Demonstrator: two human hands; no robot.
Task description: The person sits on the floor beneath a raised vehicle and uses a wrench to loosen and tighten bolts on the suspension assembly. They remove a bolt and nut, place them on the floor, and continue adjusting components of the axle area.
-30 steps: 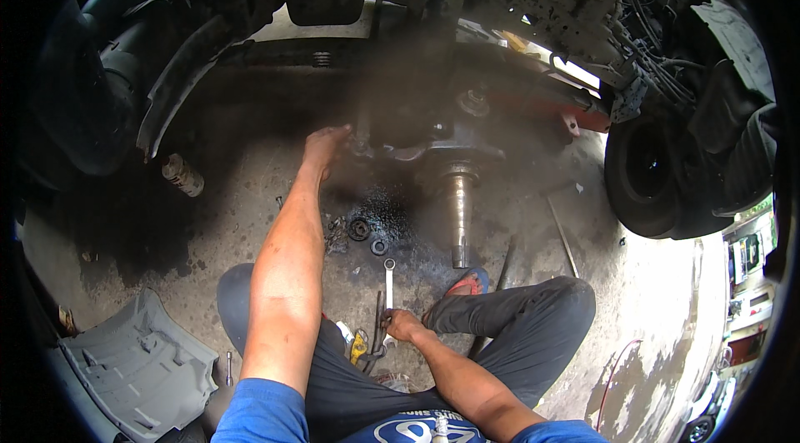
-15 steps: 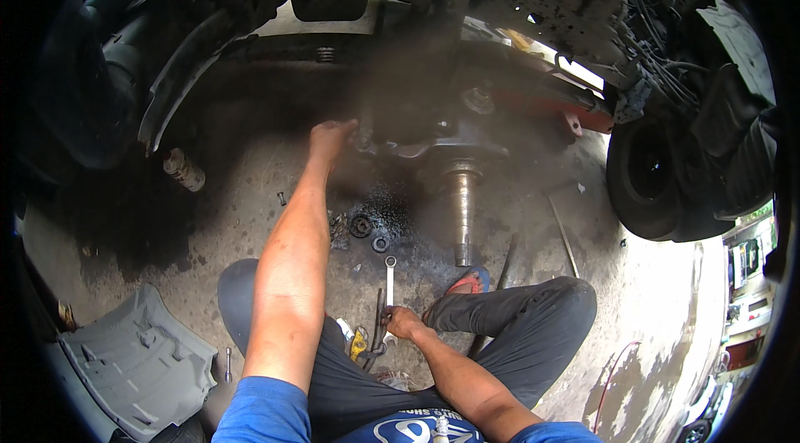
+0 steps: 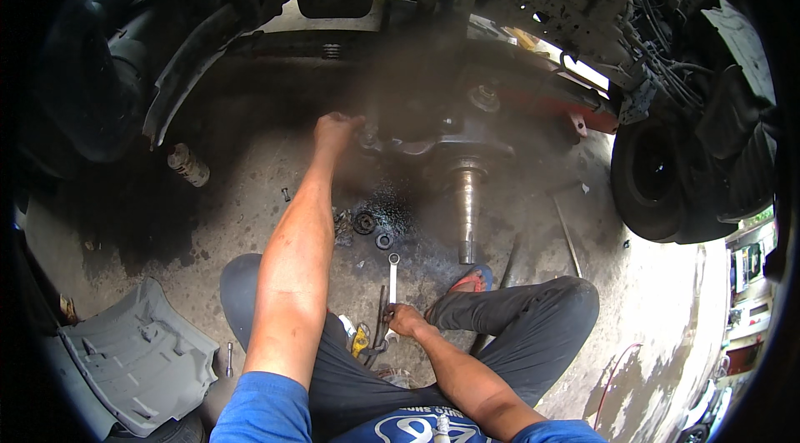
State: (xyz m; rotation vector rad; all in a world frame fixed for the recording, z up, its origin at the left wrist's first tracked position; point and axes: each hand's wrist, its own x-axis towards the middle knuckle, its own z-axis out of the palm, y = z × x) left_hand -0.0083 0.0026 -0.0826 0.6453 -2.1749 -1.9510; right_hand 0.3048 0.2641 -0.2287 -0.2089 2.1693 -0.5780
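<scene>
Steering knuckle (image 3: 479, 145) sits ahead, apparently hand-worked at its left edge by the left hand (image 3: 336, 133), grip impossible to tell; the right hand (image 3: 406, 320) clamps a combination wrench (image 3: 393, 285) needing lifting for use.

White lettering (image 3: 427, 411) above a rounded white emblem (image 3: 408, 426) on the blue shirt (image 3: 364, 433); any print on the cylindrical can (image 3: 188, 165) appears illegible.

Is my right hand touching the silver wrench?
Touching. In the head view, the right hand is curled over the silver wrench's shank, with both ends showing.
</scene>
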